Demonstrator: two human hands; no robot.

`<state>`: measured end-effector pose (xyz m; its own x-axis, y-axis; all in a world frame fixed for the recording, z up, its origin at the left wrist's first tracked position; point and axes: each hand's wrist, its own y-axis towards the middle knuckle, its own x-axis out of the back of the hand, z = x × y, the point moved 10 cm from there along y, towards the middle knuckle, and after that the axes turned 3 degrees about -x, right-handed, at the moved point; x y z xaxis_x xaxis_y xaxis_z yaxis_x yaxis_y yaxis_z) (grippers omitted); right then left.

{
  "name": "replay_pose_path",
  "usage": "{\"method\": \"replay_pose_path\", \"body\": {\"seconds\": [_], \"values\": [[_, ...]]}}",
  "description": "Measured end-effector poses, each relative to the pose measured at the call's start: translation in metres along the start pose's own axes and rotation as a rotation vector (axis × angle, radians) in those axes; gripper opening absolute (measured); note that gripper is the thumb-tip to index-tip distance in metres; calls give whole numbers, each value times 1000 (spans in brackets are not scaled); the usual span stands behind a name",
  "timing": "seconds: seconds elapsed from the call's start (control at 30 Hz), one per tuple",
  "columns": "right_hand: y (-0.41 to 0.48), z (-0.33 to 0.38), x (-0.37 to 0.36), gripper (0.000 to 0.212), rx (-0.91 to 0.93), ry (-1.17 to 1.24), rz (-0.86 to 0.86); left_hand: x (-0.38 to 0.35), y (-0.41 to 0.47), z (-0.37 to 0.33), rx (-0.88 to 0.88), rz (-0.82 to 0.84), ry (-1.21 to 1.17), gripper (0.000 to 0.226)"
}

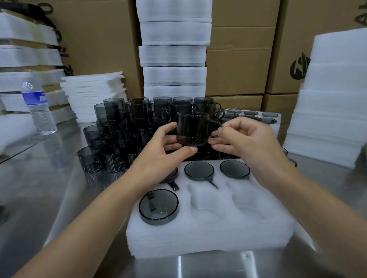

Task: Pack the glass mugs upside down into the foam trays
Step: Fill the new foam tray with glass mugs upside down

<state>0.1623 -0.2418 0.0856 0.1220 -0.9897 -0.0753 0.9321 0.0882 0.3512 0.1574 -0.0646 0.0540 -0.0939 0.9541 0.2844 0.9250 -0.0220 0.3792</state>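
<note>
The left hand (168, 143) cups the base of a smoky glass mug (193, 128) and the right hand (241, 138) pinches its handle, probably to flip it. It hangs mouth-up above the foam tray (203, 236), which has four inverted mugs and two free pockets. The steel table (33, 187) carries a water bottle (38, 107), with foam stacks (174, 44) and cardboard boxes (238, 63) behind.

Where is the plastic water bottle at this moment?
In the head view, the water bottle stands upright on the left side of the metal table, left of the pile of glass mugs.
</note>
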Motion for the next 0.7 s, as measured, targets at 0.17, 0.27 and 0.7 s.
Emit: {"method": "replay_pose_path", "body": {"seconds": [0.17,0.27,0.7], "values": [[-1,-15,-4,12,-65,-30,24,-4,-1,1,-11,76,7,66],[-1,-25,-5,9,-115,-73,33,-7,0,4,13,108,-4,60],[1,-34,1,11,-154,-178,-1,-4,3,7,-19,95,33,57]]}}
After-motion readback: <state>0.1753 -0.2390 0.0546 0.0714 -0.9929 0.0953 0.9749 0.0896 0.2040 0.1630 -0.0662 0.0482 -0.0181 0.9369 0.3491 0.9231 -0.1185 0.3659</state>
